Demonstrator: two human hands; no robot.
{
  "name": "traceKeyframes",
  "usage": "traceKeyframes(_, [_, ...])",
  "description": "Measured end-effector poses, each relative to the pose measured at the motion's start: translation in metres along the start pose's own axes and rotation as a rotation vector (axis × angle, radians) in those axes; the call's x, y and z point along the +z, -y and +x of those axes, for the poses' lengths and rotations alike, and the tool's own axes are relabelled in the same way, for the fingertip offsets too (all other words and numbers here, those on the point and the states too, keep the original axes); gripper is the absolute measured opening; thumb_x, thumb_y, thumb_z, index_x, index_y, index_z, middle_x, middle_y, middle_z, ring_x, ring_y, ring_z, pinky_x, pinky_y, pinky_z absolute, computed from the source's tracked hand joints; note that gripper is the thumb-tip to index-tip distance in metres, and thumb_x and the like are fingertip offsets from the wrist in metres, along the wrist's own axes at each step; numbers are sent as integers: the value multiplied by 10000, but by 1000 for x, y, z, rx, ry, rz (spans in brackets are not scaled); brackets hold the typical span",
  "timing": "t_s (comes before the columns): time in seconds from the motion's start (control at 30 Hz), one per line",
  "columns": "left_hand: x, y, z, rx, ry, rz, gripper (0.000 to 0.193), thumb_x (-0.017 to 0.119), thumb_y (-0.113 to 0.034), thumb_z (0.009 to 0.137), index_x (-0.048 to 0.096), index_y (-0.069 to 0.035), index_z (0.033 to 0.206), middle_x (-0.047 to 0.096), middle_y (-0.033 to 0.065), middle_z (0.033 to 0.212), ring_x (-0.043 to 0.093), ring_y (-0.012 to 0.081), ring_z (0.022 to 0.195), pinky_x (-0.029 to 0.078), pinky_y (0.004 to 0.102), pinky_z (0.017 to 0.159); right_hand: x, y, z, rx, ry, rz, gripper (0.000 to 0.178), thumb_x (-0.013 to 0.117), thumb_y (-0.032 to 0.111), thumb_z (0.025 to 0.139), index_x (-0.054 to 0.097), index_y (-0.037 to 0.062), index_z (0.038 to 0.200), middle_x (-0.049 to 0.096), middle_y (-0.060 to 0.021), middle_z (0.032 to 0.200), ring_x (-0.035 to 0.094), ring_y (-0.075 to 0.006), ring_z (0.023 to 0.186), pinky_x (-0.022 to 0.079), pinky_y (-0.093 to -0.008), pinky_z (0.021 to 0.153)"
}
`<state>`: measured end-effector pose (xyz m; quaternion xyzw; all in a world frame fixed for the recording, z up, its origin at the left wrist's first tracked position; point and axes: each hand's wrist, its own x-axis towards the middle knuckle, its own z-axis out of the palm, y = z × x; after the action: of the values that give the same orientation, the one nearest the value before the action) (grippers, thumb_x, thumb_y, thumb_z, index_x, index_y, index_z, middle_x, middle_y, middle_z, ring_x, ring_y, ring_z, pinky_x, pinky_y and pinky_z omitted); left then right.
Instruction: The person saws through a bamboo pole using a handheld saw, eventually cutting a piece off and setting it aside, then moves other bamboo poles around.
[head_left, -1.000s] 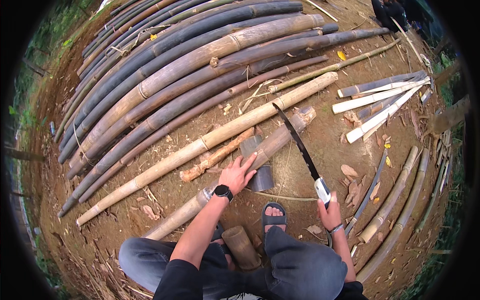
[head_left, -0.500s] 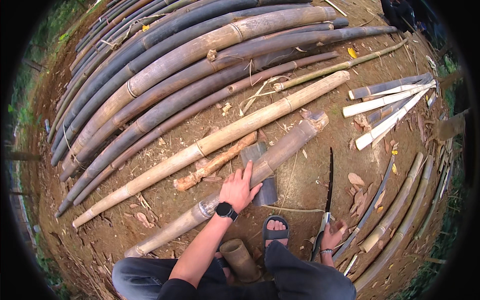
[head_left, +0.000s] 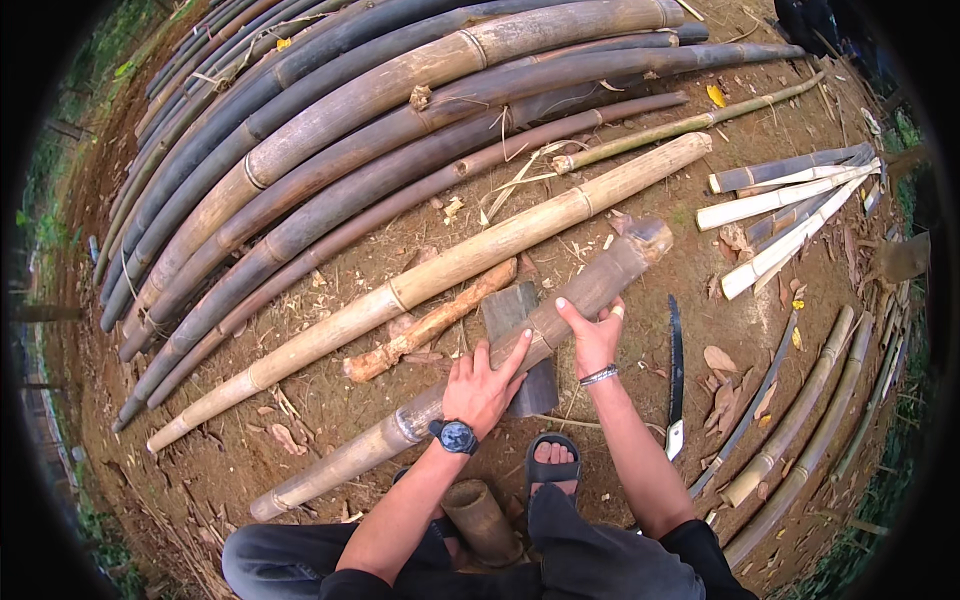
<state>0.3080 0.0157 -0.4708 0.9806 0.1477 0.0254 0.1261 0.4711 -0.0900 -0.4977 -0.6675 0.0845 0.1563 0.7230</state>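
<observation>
A thick grey-brown bamboo pole (head_left: 590, 285) lies slanting in front of me, its middle resting across a short dark bamboo piece (head_left: 536, 388). My left hand (head_left: 480, 395) lies on top of the pole with its fingers stretched and apart. Farther right along it, my right hand (head_left: 597, 340) holds the pole's near side, thumb on top; its other fingers are partly hidden. A saw (head_left: 675, 365) with a dark blade and pale handle lies on the ground beyond my right forearm, part of its handle end out of sight.
Long bamboo poles (head_left: 330, 140) fill the far left. A pale pole (head_left: 440, 275) and a crooked stick (head_left: 430, 325) lie nearer. Split strips (head_left: 800, 215) and more poles (head_left: 800, 420) are at right. A bamboo stump (head_left: 480, 515) stands beside my sandalled foot (head_left: 553, 460).
My right hand has left the saw handle and come up and left onto the bamboo pole. The saw now lies on the ground. My left hand stays on the pole.
</observation>
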Motion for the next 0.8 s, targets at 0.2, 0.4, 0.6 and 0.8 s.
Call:
traceKeyframes(0.2, [-5, -5, 3, 4, 42, -21, 677, 672, -395, 898, 381, -355, 1508, 569, 203, 1175, 642, 353, 923, 557, 425, 786, 0, 35, -20, -406, 5, -167, 911, 866, 5, 696, 271, -23, 1385, 513, -188, 1269, 566, -244, 1130, 501, -362, 951])
traceKeyframes(0.4, [-5, -12, 9, 31, 40, -56, 673, 669, -396, 900, 381, -357, 1507, 573, 201, 1168, 652, 351, 894, 568, 428, 767, -18, 63, -13, -678, 173, -527, 976, 892, 120, 686, 271, -40, 1422, 569, -228, 1234, 610, -319, 1121, 513, -414, 939])
traceKeyframes(0.6, [-8, -11, 10, 20, 65, -71, 677, 666, -397, 902, 373, -359, 1511, 578, 204, 1174, 661, 357, 885, 574, 430, 750, -35, 61, 9, -687, 234, -768, 1024, 882, 128, 694, 236, -20, 1474, 577, -246, 1276, 610, -318, 1163, 509, -408, 969])
traceKeyframes(0.8, [-8, -10, 8, 18, 61, -64, 684, 664, -409, 902, 362, -369, 1514, 581, 208, 1180, 665, 365, 907, 581, 438, 751, -49, 32, 0, -619, 202, -738, 1017, 873, 171, 685, 262, 11, 1482, 507, -271, 1331, 542, -407, 1204, 458, -466, 1006])
